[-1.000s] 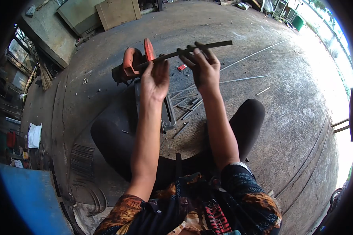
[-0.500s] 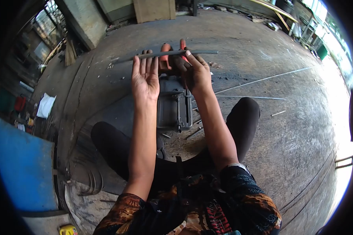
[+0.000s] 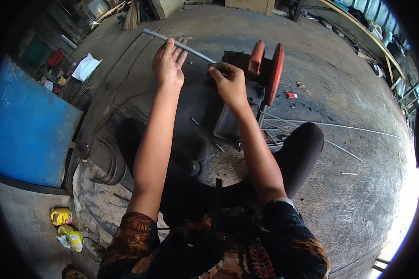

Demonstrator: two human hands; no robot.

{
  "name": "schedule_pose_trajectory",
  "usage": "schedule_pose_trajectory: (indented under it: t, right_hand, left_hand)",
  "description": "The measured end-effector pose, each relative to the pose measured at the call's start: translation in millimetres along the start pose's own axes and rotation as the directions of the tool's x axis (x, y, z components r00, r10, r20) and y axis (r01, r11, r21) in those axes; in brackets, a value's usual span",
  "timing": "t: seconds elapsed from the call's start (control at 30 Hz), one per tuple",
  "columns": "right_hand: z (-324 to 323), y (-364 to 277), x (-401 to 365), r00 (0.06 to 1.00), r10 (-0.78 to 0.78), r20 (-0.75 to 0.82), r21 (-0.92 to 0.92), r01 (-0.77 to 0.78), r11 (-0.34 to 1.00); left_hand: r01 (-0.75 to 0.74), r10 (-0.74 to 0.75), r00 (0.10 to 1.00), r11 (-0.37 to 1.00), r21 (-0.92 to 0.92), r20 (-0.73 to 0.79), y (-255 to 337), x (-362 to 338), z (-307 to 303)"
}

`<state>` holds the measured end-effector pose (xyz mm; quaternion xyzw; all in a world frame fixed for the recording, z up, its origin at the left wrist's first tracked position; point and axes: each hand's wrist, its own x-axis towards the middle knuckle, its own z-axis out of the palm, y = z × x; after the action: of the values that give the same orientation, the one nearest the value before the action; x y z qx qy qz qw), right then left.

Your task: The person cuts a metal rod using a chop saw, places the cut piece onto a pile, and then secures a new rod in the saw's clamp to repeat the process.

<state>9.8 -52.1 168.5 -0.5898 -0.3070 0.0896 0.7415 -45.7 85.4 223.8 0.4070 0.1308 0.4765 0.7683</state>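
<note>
A thin grey metal rod [image 3: 198, 53] is held up slantwise in front of me, its far end pointing to the upper left. My left hand [image 3: 169, 65] has its thumb across the rod and its fingers behind it, loosely gripping it. At the lower right end, my right hand [image 3: 228, 83] pinches the rod between thumb and curled fingers. Just beyond my right hand stands a machine that looks like a cut-off saw, with a red disc-shaped guard [image 3: 275, 74], a red handle [image 3: 257, 58] and a dark metal base [image 3: 227, 122], partly hidden by my right forearm.
Long thin rods [image 3: 335, 124] and short cut pieces [image 3: 349, 173] lie on the concrete floor right of the machine. A small red packet [image 3: 291, 95] sits near the guard. At left are a blue panel [image 3: 28, 125], a white bag [image 3: 86, 67] and a yellow container [image 3: 61, 216].
My view has turned leftward. The rod went from nearly level to slanting, its left end higher. My left hand's thumb now lies over it, and my right hand has moved to its right end.
</note>
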Motion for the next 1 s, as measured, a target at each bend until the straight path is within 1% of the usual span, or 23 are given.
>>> schedule_pose_trajectory:
  t: [0.03,0.07,0.1,0.13,0.17,0.2,0.27,0.3,0.33,0.4,0.47,0.53,0.57,0.6,0.67,0.7,0.73,0.8,0.83,0.87,0.93,0.97,1.0]
  right_hand:
    - [2.0,-10.1,-3.9,0.997,-0.07,-0.032,-0.182,0.063,0.981]
    - [6.2,-3.8,-1.5,0.998,-0.065,-0.024,-0.182,0.06,0.982]
    - [10.8,3.7,1.8,0.972,-0.231,-0.032,-0.289,0.213,0.933]
    - [15.6,11.2,5.1,0.921,-0.39,-0.016,-0.392,0.353,0.85]
    - [21.1,18.9,8.2,0.937,-0.349,0.016,-0.392,0.327,0.86]
    - [26.1,25.2,8.9,0.941,-0.338,0.033,-0.395,0.323,0.86]
    - [36.4,34.2,15.6,0.914,-0.355,0.197,-0.452,0.406,0.794]
    - [43.4,37.5,18.1,0.925,-0.312,0.216,-0.439,0.378,0.816]
    - [49.5,40.8,21.1,0.922,-0.317,0.222,-0.445,0.385,0.809]
    - [61.6,43.8,24.8,0.907,-0.332,0.26,-0.529,0.421,0.737]
    - [74.7,43.3,28.7,0.913,-0.302,0.275,-0.556,0.407,0.725]
    - [88.1,36.2,32.7,0.915,-0.272,0.298,-0.578,0.4,0.711]
    - [95.0,31.2,37.6,0.927,-0.175,0.331,-0.54,0.338,0.771]
    - [103.5,24.8,43.8,0.926,-0.08,0.368,-0.501,0.27,0.822]
    - [123.8,16.5,54.7,0.914,-0.069,0.399,-0.506,0.283,0.815]
    - [134.6,13.5,60.9,0.909,-0.036,0.415,-0.499,0.26,0.827]
    - [145.3,12.2,67.2,0.903,-0.002,0.429,-0.491,0.235,0.839]
    - [168.5,7.3,77.3,0.9,-0.004,0.436,-0.528,0.259,0.809]
    - [180.4,2.5,81.0,0.894,0.033,0.446,-0.545,0.242,0.803]
    - [192.0,-1.8,82.6,0.886,0.071,0.457,-0.561,0.225,0.797]
    - [215.4,4.6,90.2,0.873,0.048,0.486,-0.545,0.26,0.797]
    - [227.0,8.0,93.1,0.875,0.011,0.484,-0.541,0.29,0.79]
    - [239.1,12.7,96.8,0.875,-0.028,0.483,-0.535,0.32,0.782]
  left_hand:
    - [0.006,-0.005,1.0,0.996,0.09,-0.011,1.9,4.6,-5.7]
    - [0.016,-0.011,1.0,0.985,0.174,-0.026,2.8,8.4,-11.9]
    - [0.017,-0.011,0.999,0.986,0.168,-0.037,2.3,12.9,-19.0]
    - [0.023,-0.021,1.0,0.974,0.225,-0.013,1.6,16.6,-27.6]
    - [0.03,-0.034,0.999,0.959,0.282,0.006,0.9,18.4,-38.1]
    - [0.039,-0.037,0.999,0.961,0.275,-0.013,0.1,17.4,-47.5]
    - [0.11,-0.109,0.994,0.958,0.265,-0.02,1.6,20.0,-56.3]
    - [0.132,-0.126,0.991,0.963,0.235,-0.04,2.0,21.9,-60.2]
    - [0.129,-0.124,0.992,0.966,0.224,-0.037,2.8,24.7,-64.0]
    - [0.151,-0.146,0.989,0.966,0.209,-0.038,5.6,27.5,-73.1]
    - [0.148,-0.145,0.989,0.959,0.24,-0.032,12.7,33.6,-83.2]
    - [0.07,-0.086,0.995,0.97,0.233,0.059,22.6,41.6,-97.3]
    - [0.032,-0.047,0.998,0.96,0.278,0.046,28.0,44.3,-105.2]
    - [0.025,-0.035,0.999,0.963,0.268,0.035,34.7,47.5,-112.3]
    - [-0.159,0.127,0.984,0.941,0.297,0.125,48.0,55.9,-127.2]
    - [-0.164,0.135,0.984,0.94,0.298,0.115,52.5,63.4,-135.1]
    - [-0.267,0.218,0.961,0.895,0.358,0.172,55.7,73.2,-143.9]
    - [-0.46,0.356,0.886,0.76,0.459,0.298,62.4,86.9,-162.9]
    - [-0.474,0.353,0.881,0.675,0.566,0.316,70.4,88.3,-170.2]
    - [-0.47,0.36,0.882,0.668,0.577,0.303,76.5,88.3,-176.5]
    - [-0.511,0.4,0.846,0.412,0.755,0.353,93.6,83.9,-186.3]
    - [-0.453,0.374,0.867,0.317,0.833,0.329,101.0,78.6,-193.0]
    - [-0.437,0.389,0.868,0.305,0.846,0.308,104.7,79.1,-202.0]
